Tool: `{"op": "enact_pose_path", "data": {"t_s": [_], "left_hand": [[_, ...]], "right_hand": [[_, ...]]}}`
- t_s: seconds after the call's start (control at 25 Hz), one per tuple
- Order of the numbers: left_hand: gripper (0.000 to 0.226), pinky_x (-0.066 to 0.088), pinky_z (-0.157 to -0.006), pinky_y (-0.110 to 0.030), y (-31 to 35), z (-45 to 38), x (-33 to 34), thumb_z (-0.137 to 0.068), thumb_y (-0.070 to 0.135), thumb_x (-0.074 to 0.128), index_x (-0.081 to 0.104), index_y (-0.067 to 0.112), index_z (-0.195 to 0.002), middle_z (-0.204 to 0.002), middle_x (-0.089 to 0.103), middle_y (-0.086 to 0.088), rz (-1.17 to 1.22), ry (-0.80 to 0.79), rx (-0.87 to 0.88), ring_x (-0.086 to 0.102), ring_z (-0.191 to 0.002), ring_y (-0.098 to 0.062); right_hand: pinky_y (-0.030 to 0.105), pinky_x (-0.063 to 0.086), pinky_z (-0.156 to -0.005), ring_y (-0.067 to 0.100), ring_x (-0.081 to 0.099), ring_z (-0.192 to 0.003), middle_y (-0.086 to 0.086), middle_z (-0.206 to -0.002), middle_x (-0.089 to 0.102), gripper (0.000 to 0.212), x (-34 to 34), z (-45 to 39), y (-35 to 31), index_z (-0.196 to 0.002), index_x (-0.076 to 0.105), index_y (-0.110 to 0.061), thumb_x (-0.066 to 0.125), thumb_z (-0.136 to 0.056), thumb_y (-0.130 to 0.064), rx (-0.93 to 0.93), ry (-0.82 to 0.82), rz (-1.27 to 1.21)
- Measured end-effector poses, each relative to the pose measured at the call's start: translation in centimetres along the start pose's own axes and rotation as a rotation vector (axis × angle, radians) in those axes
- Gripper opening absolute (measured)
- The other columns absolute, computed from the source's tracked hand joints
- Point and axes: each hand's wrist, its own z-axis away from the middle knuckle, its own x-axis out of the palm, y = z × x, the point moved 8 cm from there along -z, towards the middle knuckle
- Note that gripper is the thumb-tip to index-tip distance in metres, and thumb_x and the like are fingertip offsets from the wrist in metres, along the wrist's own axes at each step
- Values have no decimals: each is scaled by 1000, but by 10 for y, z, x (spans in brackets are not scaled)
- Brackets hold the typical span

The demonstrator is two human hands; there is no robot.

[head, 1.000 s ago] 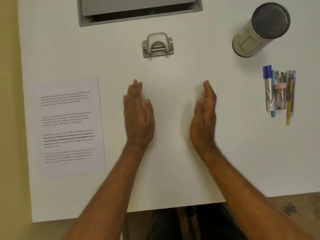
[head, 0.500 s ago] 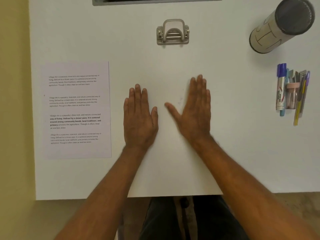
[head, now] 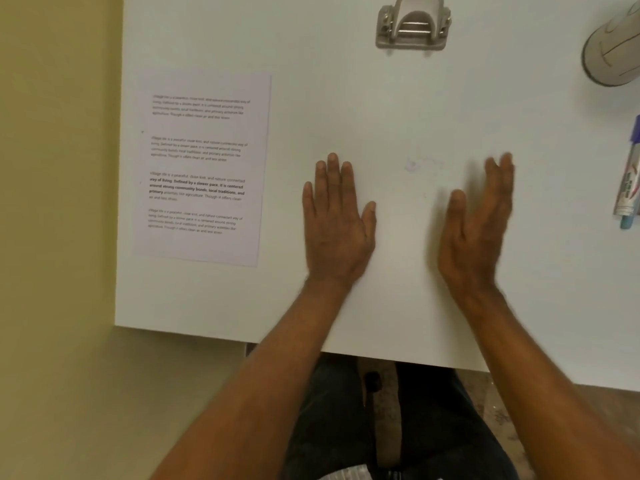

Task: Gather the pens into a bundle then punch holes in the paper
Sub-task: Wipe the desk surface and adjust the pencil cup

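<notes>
Left hand point(head: 337, 223) flat on the white bench point(head: 398, 109), fingers straight and slightly apart, holding nothing. Right hand point(head: 476, 230) blurred, tilted on edge, fingers straight and together, also empty. Paper point(head: 202, 168) at nine o'clock from the hands. Hole punch point(head: 412, 24) at twelve. Pens point(head: 628, 178) at three, cut by the frame edge.

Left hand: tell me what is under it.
The left hand lies flat, fingers straight, on the bare white table. No object pokes out around it; the patch beneath the palm is covered. The paper lies apart, to its left.
</notes>
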Motion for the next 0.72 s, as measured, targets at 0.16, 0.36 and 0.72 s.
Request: {"op": "enact_pose_path", "data": {"t_s": [0.16,0.36,0.72], "left_hand": [[68,14,-130,-47,44,2,6,-109,44,30,23,1,-162,-172,16,-18,117,-25,70,11,-161,-31],[70,11,-131,-46,72,2,-2,-108,48,22,24,3,-162,-172,17,-15,318,-58,234,11,-161,-27],[75,9,-131,-51,-49,27,-12,-109,49,31,12,2,-164,-173,6,-19,12,18,-270,3,-162,-31]], "right_hand": [[47,19,-129,23,12,-161,10,-172,16,57,-5,18,21,-161,23,-8,38,-113,-33,20,-46,86],[48,16,-130,24,13,-161,11,-172,16,60,-3,20,16,-162,22,-7,39,-111,-35,-21,-108,129],[47,12,-131,26,10,-161,12,-172,15,64,0,40,10,-163,17,-9,38,-111,-39,-88,-166,209]]}}
